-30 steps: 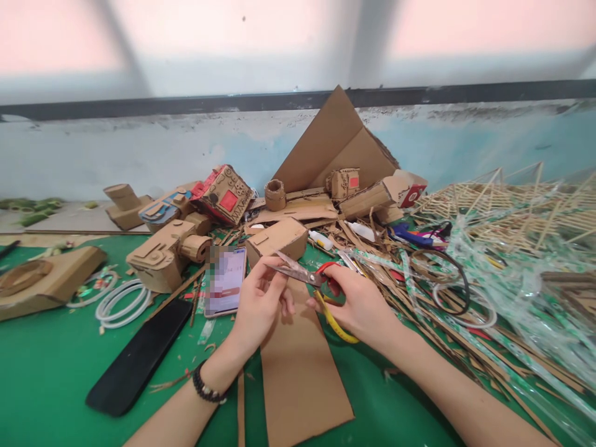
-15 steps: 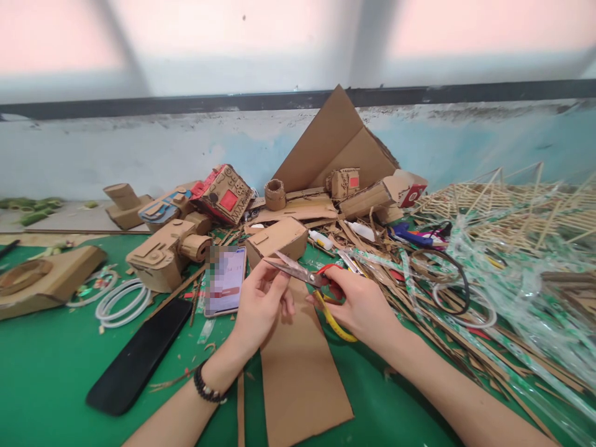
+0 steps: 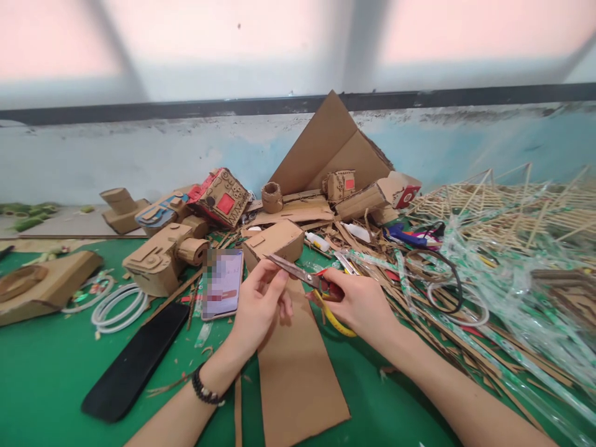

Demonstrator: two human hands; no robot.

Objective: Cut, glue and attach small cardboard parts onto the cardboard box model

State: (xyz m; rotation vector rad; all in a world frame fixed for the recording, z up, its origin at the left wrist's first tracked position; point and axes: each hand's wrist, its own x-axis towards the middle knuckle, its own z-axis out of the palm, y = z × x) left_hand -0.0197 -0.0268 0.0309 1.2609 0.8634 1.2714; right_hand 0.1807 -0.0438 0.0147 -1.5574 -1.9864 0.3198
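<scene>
In my right hand (image 3: 358,301) is a pair of scissors (image 3: 298,271) with red and yellow handles, its blades pointing left and nearly closed. My left hand (image 3: 265,298) is at the blade tips, thumb and forefinger pinched together; anything between them is too small to make out. Beneath both hands a long flat cardboard piece (image 3: 300,372) lies on the green table (image 3: 186,397). Its far end is near a closed cardboard box (image 3: 274,242). A phone (image 3: 223,282) with a lit screen lies just left of my left hand.
Cardboard camera models (image 3: 158,261) stand at the left, with a white coil (image 3: 118,308) and a black flat piece (image 3: 135,366) nearer me. Cardboard scraps, plastic strips (image 3: 507,279) and thin sticks (image 3: 493,205) cover the right. A large cardboard sheet (image 3: 321,146) leans on the wall.
The view has shifted slightly, so the table items sit a little further left and lower. The scissor blades look more closed, and my hands have barely moved.
</scene>
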